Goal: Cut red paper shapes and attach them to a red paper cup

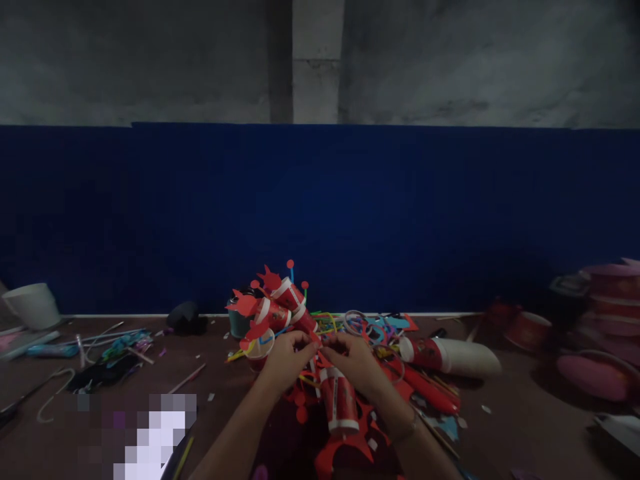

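Note:
My left hand and my right hand meet over the middle of a brown table, fingers pinched together on a small red piece between them. They work on a chain of red paper cups with red paper cut-outs and coloured sticks poking up. Another red cup lies just under my wrists, among red paper scraps. What exactly the fingertips grip is too small to make out.
A stack of cups lying on its side rests right of my hands. Coloured pipe cleaners lie behind. A white cup stands far left, pink and red containers far right. A blue wall panel backs the table.

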`<state>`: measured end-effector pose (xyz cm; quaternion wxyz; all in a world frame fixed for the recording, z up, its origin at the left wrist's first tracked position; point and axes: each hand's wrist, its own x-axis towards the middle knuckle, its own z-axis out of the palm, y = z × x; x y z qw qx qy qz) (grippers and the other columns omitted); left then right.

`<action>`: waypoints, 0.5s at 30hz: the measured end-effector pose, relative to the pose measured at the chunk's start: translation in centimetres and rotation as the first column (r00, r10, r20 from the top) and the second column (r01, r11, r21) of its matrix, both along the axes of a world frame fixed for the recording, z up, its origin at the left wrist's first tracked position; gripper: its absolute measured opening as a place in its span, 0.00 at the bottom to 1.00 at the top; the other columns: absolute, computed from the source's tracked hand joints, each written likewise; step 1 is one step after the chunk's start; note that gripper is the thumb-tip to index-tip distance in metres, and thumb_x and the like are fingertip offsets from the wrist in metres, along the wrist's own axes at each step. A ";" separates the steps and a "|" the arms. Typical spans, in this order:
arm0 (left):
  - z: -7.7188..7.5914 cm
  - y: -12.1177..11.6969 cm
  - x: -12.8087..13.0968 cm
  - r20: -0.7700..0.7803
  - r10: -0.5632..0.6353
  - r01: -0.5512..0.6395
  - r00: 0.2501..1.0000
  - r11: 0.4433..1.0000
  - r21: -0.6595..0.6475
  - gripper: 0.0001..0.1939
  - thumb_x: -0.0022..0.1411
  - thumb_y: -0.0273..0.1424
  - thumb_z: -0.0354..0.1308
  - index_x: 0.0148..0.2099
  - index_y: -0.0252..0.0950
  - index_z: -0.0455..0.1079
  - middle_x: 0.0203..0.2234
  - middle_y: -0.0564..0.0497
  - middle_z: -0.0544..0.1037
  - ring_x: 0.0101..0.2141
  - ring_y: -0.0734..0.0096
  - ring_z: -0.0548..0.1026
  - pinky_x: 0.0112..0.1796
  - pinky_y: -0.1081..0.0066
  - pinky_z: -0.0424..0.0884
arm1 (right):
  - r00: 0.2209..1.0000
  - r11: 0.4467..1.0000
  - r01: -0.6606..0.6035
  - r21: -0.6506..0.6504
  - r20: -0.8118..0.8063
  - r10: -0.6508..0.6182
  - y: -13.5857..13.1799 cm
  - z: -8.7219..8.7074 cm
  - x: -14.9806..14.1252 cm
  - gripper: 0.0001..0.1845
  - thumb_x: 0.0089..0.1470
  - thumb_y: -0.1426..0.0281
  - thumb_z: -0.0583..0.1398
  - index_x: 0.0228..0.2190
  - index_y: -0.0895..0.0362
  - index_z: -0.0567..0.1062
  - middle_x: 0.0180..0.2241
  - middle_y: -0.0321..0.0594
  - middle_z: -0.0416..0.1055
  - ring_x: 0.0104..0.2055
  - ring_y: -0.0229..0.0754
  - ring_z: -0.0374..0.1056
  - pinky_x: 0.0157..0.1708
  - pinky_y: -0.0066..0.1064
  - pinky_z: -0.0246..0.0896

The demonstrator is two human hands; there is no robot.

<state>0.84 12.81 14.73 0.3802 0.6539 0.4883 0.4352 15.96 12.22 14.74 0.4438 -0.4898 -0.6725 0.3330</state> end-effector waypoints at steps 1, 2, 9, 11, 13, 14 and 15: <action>-0.1 0.0 0.0 -0.024 0.019 -0.019 1.000 0.999 0.028 0.13 0.51 0.38 0.54 0.21 0.36 0.66 0.16 0.55 0.67 0.22 0.73 0.66 0.24 0.75 0.59 | 1.000 0.999 0.027 0.022 -0.008 -0.027 -0.1 0.0 0.0 0.07 0.45 0.68 0.58 0.25 0.59 0.74 0.24 0.38 0.72 0.28 0.40 0.66 0.28 0.28 0.60; -0.1 0.1 0.0 -0.049 0.045 -0.042 0.998 0.997 0.061 0.13 0.52 0.38 0.54 0.21 0.36 0.66 0.17 0.55 0.68 0.23 0.72 0.66 0.24 0.74 0.60 | 0.999 0.998 0.050 0.041 -0.010 -0.050 -0.1 0.1 0.0 0.07 0.46 0.68 0.58 0.26 0.59 0.74 0.26 0.39 0.73 0.29 0.40 0.66 0.29 0.28 0.60; -0.3 -0.2 0.5 -0.181 0.140 -0.091 0.973 0.962 0.256 0.10 0.53 0.33 0.52 0.22 0.37 0.65 0.22 0.52 0.70 0.28 0.68 0.68 0.30 0.72 0.61 | 0.996 0.998 0.059 0.001 0.071 -0.059 -0.3 -0.2 -0.3 0.14 0.47 0.66 0.55 0.17 0.58 0.71 0.16 0.34 0.65 0.21 0.37 0.59 0.22 0.27 0.52; -0.2 -0.4 0.7 -0.192 0.136 -0.081 0.972 0.959 0.270 0.09 0.53 0.32 0.52 0.22 0.37 0.64 0.22 0.52 0.69 0.28 0.67 0.68 0.30 0.71 0.62 | 0.994 0.997 0.070 0.010 0.078 -0.071 -0.3 -0.3 -0.3 0.14 0.47 0.66 0.55 0.16 0.58 0.70 0.15 0.34 0.63 0.21 0.36 0.57 0.21 0.27 0.50; -0.1 -0.6 0.8 -0.201 0.129 -0.072 0.971 0.960 0.269 0.10 0.53 0.31 0.51 0.21 0.38 0.62 0.22 0.52 0.69 0.28 0.67 0.68 0.31 0.71 0.62 | 0.994 0.997 0.073 0.019 0.079 -0.074 -0.2 -0.4 -0.3 0.14 0.47 0.66 0.54 0.15 0.58 0.69 0.15 0.33 0.62 0.20 0.36 0.56 0.21 0.26 0.50; -0.1 -0.6 0.9 -0.204 0.126 -0.068 0.971 0.961 0.269 0.10 0.54 0.31 0.51 0.21 0.38 0.62 0.22 0.51 0.69 0.29 0.67 0.68 0.31 0.71 0.62 | 0.994 0.998 0.068 0.018 0.081 -0.070 -0.2 -0.4 -0.3 0.14 0.47 0.66 0.54 0.15 0.58 0.69 0.15 0.33 0.62 0.20 0.36 0.56 0.21 0.26 0.50; -0.1 -0.7 0.9 -0.206 0.123 -0.064 0.971 0.960 0.273 0.10 0.54 0.30 0.51 0.21 0.38 0.62 0.22 0.51 0.69 0.29 0.67 0.68 0.31 0.70 0.62 | 0.995 0.998 0.064 0.011 0.082 -0.065 -0.2 -0.4 -0.3 0.14 0.47 0.67 0.54 0.15 0.59 0.70 0.15 0.33 0.62 0.20 0.35 0.56 0.21 0.26 0.50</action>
